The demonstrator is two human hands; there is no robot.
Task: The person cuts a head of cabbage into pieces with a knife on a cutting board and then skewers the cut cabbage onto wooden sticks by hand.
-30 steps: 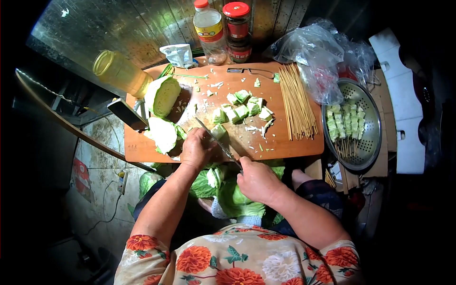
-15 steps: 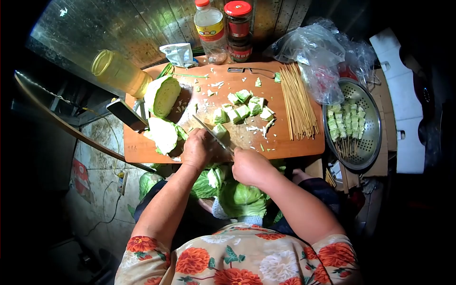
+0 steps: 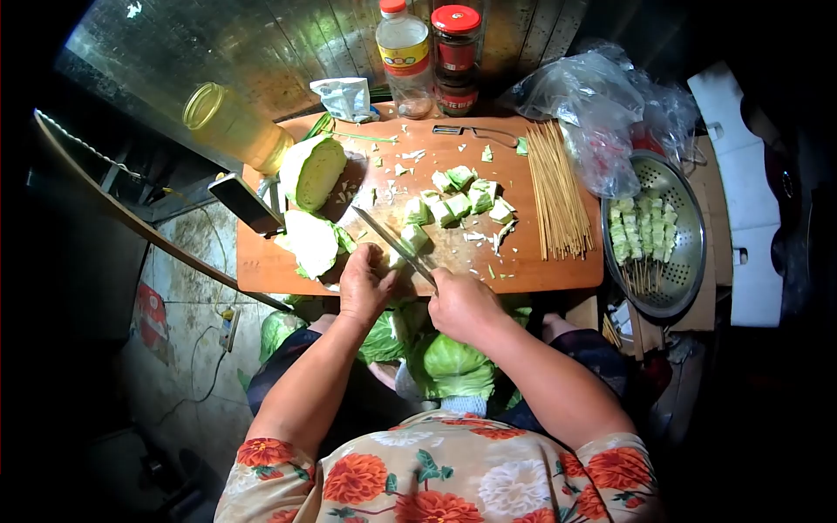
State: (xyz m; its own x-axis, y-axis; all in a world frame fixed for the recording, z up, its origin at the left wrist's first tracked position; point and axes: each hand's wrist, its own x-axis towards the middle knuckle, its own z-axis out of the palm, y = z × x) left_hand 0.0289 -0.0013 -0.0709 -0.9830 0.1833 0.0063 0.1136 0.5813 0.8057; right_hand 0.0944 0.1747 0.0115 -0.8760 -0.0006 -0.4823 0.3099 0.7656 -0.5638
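My right hand (image 3: 466, 305) is wrapped round the handle of a knife (image 3: 392, 244), its blade slanting up and left over the wooden cutting board (image 3: 488, 275). My left hand (image 3: 362, 286) sits at the board's near edge, fingers curled against a small cabbage piece (image 3: 395, 260) beside the blade; the fingers partly hide their contact with it. Just past the blade lies a cut cabbage chunk (image 3: 414, 237). More cabbage chunks (image 3: 458, 205) lie farther back. To the left are a cut cabbage half (image 3: 314, 174) and a pale cabbage wedge (image 3: 309, 244).
Bamboo skewers (image 3: 558, 196) lie along the board's right side. A metal colander (image 3: 689, 253) holds skewered cabbage (image 3: 643, 228). A phone (image 3: 244, 205), a yellowish jar (image 3: 235, 131), a bottle (image 3: 404, 61) and stacked red-lidded jars (image 3: 456, 52) line the edges. Whole cabbage (image 3: 453, 362) rests below, near my lap.
My left hand has drawn slightly back from the blade, its thumb now apart from the fingers. A cabbage piece shows on the near side of the knife. The whole view has shifted slightly.
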